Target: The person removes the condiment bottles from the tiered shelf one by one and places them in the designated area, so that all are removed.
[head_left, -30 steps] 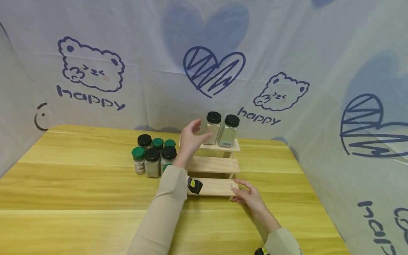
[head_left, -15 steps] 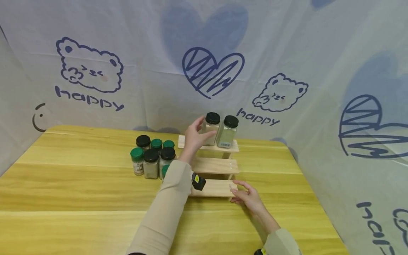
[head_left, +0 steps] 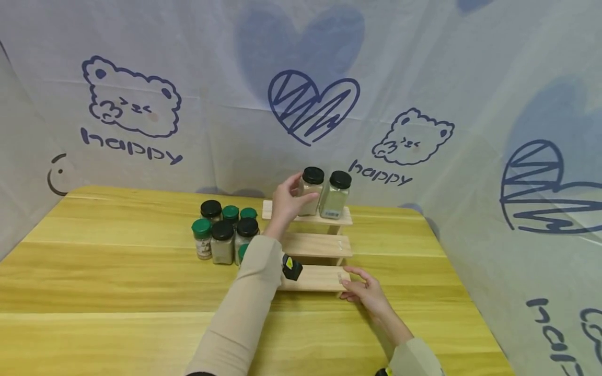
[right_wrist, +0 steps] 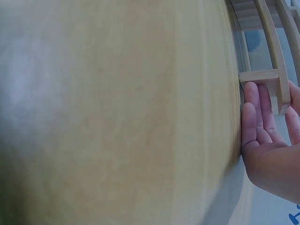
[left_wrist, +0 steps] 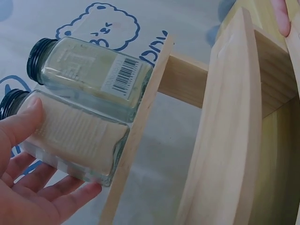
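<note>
On the top tier of a three-step wooden rack point(head_left: 324, 245) stand two square glass jars with black lids. My left hand point(head_left: 285, 203) holds the left one, a spice jar point(left_wrist: 75, 133) with pale beige powder. The left wrist view shows the thumb on its near face near the lid and the fingers along its side. Close beside it is the second jar point(left_wrist: 96, 75), filled with greenish-yellow contents and marked by a barcode label. My right hand point(head_left: 370, 296) grips the right end of the lowest tier, its fingers by the leg in the right wrist view.
Left of the rack, several jars with black or green lids, among them a green-lidded shaker point(head_left: 203, 240), stand grouped on the wooden table point(head_left: 117, 282). My left forearm partly covers one of them. A printed cloth point(head_left: 211, 78) hangs behind the table.
My left hand has moved slightly right, and its fingers have come round the left jar on the top tier. The right hand keeps its place on the rack.
</note>
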Available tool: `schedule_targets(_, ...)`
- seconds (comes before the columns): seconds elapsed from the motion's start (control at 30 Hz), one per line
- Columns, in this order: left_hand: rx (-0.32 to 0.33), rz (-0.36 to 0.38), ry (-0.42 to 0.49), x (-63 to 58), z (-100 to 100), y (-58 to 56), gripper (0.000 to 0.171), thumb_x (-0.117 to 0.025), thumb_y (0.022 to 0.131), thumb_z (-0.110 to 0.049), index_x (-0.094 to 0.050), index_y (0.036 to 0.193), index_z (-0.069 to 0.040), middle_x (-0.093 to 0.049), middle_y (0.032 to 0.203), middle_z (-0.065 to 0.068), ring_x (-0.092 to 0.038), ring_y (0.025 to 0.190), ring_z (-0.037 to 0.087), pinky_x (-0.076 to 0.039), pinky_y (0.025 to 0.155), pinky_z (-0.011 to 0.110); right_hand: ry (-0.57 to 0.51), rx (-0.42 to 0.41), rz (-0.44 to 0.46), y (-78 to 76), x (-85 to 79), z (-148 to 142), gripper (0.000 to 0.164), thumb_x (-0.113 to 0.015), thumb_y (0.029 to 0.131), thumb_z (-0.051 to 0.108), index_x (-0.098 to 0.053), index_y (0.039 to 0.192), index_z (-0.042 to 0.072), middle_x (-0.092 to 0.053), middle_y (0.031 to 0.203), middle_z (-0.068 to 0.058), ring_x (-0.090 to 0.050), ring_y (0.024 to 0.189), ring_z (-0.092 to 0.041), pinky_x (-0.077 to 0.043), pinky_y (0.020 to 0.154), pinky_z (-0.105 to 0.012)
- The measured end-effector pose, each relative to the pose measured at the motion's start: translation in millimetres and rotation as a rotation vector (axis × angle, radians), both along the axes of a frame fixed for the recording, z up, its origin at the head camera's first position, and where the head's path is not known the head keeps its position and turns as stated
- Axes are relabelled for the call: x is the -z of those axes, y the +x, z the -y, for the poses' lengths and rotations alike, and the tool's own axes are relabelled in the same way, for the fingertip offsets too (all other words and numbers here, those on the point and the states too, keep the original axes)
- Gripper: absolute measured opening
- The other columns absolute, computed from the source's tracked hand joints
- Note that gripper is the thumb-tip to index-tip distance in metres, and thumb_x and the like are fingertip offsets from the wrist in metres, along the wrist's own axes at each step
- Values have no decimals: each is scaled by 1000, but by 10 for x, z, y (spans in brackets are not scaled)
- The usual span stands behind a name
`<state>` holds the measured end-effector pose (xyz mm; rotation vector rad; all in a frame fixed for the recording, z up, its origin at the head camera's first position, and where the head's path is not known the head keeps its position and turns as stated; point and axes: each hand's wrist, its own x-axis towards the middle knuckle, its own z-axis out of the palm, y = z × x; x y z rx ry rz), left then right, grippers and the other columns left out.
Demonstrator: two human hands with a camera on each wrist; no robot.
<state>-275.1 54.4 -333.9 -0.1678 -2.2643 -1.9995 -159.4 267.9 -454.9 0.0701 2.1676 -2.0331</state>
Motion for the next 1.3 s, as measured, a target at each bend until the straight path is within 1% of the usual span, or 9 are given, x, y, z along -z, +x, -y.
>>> schedule_targets(0.27,-33,-3,-9,-19,8,13,62,-75,72,-15,-49,128,-8,-51,124,9,-51,105,23,-45,85,31,12,-2,-11,0,0,2,47,-58,86,6,-40,128,-7,-66,73,-3,-63,63,-14,-50,58,-22)
schedule_targets(0.37,-35,-10,-29,-26,15,26,62,-76,71,-16,-50,126,-8,-53,121,9,-52,103,23,-45,85,31,16,-9,-11,-4,9,-5,47,-58,87,7,-39,128,-7,-67,74,-2,-63,63,-13,-51,58,-22)
schedule_targets(0.53,-19,-36,-65,-38,35,62,60,-77,70,-16,-52,123,-6,-56,116,9,-53,99,23,-46,84,31,16,-17,-16,-7,21,-18,49,-58,87,9,-39,129,-7,-67,77,-2,-64,64,-14,-51,59,-23)
schedule_targets(0.73,1,-39,-84,-55,61,129,59,-77,70,-16,-52,123,-5,-55,117,10,-53,100,24,-46,84,32,24,-11,-15,-3,17,-11,49,-59,86,9,-39,128,-7,-67,77,-2,-64,64,-14,-51,58,-23)
schedule_targets(0.97,-11,-49,-99,-75,76,191,59,-77,70,-17,-54,122,-7,-56,116,9,-53,98,22,-46,83,32,14,0,-5,-6,21,-10,48,-58,87,7,-39,128,-6,-67,74,-2,-63,63,-13,-51,58,-22)
schedule_targets(1.13,-28,-65,-120,-93,93,255,59,-78,69,-18,-55,121,-7,-57,114,8,-53,97,22,-45,83,31,17,-9,-12,-7,26,-12,48,-58,87,7,-39,128,-6,-67,75,-2,-64,64,-14,-51,58,-23)
schedule_targets(1.3,-25,-89,-140,-93,126,320,59,-78,68,-19,-55,121,-6,-58,113,9,-54,97,22,-45,84,32,8,-12,-16,-14,30,-13,47,-58,87,7,-39,128,-7,-67,74,0,-63,64,-14,-51,58,-22)
